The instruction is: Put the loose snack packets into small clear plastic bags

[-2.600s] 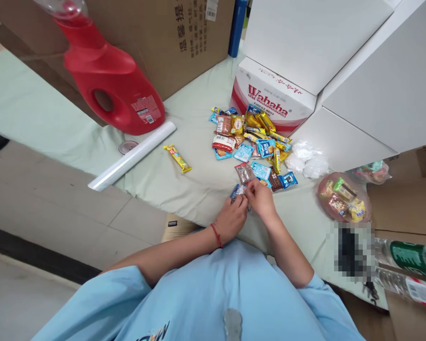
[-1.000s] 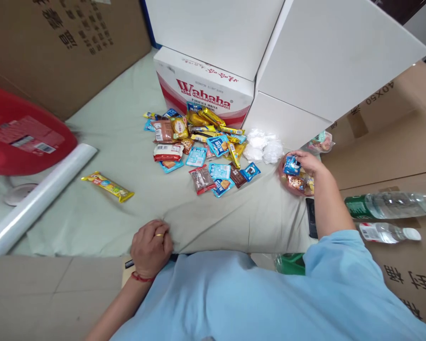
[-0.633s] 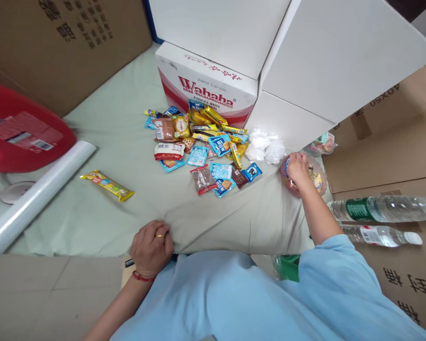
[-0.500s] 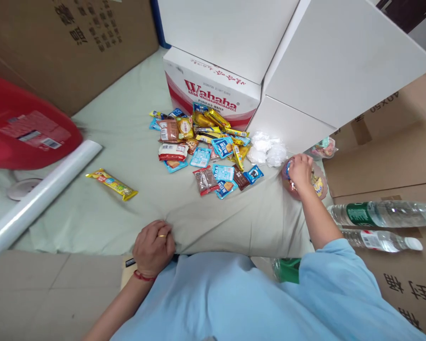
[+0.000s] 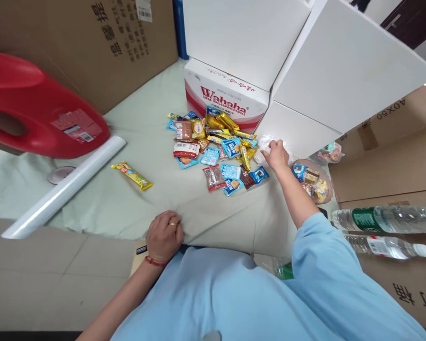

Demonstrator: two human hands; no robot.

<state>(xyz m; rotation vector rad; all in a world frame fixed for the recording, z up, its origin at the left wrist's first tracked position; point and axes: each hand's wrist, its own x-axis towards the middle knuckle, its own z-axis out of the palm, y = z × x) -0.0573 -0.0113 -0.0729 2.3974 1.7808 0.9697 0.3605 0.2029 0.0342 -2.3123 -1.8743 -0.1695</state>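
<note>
My right hand is over a crumpled bunch of clear plastic bags, its thumb apart from the bent fingers and no object visible in it. Just right of that wrist stands a pinkish plate bearing several wrapped snacks. Left of the hand spreads a pile of packaged snacks, among them a light blue packet and a brown-and-red packet. My left hand rests closed at the near edge of the sheet, fingers curled in and nothing visible in them. A yellow snack bar lies apart, beyond it to the left.
A white plastic roll and a red jug are at the left. Behind the snacks stand a Wahaha carton and white cabinets. Two bottles, one with a green label, lie at the right beside cardboard.
My right hand has left the plate of snacks and moved left to the clear plastic bags. My left hand stays resting at the edge. The view has shifted slightly left.
</note>
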